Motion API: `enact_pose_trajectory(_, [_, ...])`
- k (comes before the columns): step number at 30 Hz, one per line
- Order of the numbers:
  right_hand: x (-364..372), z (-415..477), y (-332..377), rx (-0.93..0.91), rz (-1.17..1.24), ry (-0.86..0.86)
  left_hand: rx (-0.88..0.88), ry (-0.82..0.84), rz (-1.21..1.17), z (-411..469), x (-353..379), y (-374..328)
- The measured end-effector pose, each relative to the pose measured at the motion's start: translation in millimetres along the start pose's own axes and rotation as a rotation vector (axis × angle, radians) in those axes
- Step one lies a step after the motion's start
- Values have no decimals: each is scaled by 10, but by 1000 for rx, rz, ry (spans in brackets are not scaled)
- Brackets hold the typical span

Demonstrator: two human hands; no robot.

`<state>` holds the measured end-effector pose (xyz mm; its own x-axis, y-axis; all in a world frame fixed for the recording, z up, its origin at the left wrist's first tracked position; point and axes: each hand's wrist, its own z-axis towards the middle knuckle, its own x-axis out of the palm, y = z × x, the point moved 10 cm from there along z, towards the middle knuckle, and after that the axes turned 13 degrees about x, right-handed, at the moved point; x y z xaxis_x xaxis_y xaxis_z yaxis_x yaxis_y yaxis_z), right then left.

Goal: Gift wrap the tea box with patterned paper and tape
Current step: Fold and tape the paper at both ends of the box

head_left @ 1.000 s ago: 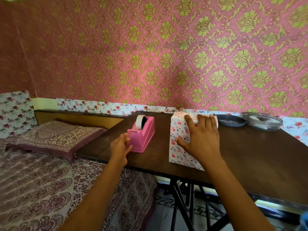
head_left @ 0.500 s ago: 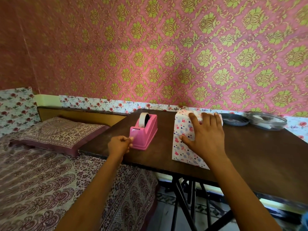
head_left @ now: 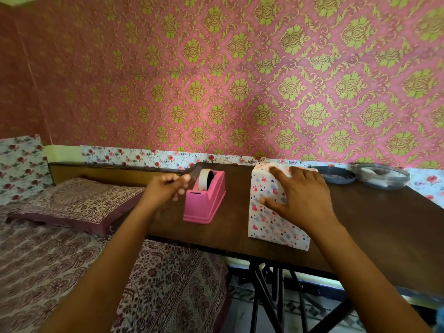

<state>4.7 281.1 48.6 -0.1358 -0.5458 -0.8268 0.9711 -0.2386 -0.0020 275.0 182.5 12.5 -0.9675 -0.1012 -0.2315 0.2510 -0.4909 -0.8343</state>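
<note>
Pressing the right hand [head_left: 305, 200] against the box [head_left: 266, 227], with fingers spread and lying straight over the top edge, thumb splayed out on the near face. Steadying the box upright on the table [head_left: 374, 227], near the front edge, fully covered in paper [head_left: 276, 236] printed with small pink and blue marks. Hovering the left hand [head_left: 163, 191] just left of the dispenser [head_left: 204, 207], over the table's left end, with fingertips pointing toward the tape [head_left: 204, 179] roll on top. Blurring there too much for telling a pinch from a loose curl, or any touch on the roll. Showing the pink dispenser standing between the two hands, near the box but apart from it. Showing two shallow dishes [head_left: 336, 175] side by side at the table's far right, by the wall, and a pillow [head_left: 79, 203] on a bed [head_left: 48, 272] left of the table.
</note>
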Motion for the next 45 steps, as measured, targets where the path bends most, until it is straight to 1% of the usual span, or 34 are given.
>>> enact_pose_trajectory(2, [-81,51,-28,-36,29,14,34,72,-61,89,205,-244])
enact_pose_trajectory(4, [-150,142,-134,-25,183,-2,64,153,-99,187,460,-467])
enact_pose_trajectory(7, [-166,272,-389,71,576,-24,125,256,-167,345,891,-799])
enact_pose_trajectory(8, [-146,317,-502,126,667,-28,145,296,-183,398,1067,-926])
enact_pose_trajectory(10, [-39,391,-674,239,752,-14,174,378,-185,485,1372,-1124])
enact_pose_trajectory(11, [60,430,-757,307,763,17,178,430,-175,511,1515,-1196])
enact_pose_trajectory(12, [154,446,-826,386,779,83,176,488,-158,529,1656,-1254])
enact_pose_trajectory(13, [272,443,-883,460,845,181,172,553,-129,546,1804,-1289])
enact_pose_trajectory(16, [526,333,-823,590,1278,442,133,711,-3,540,2095,-1258])
enact_pose_trajectory(17, [567,307,-790,608,1370,473,123,749,27,536,2149,-1233])
enact_pose_trajectory(18, [609,299,-783,623,1410,474,117,784,52,529,2203,-1207])
enact_pose_trajectory(20, [665,306,-789,651,1417,450,117,828,91,526,2257,-1166])
enact_pose_trajectory(24, [688,333,-793,670,1423,411,116,862,170,534,2288,-1134])
enact_pose_trajectory(33, [664,333,-813,633,1342,291,138,903,328,542,2356,-1082])
enact_pose_trajectory(41, [640,336,-805,616,1285,286,131,921,459,559,2424,-1039])
enact_pose_trajectory(45, [633,342,-812,611,1228,299,121,950,581,569,2463,-1047])
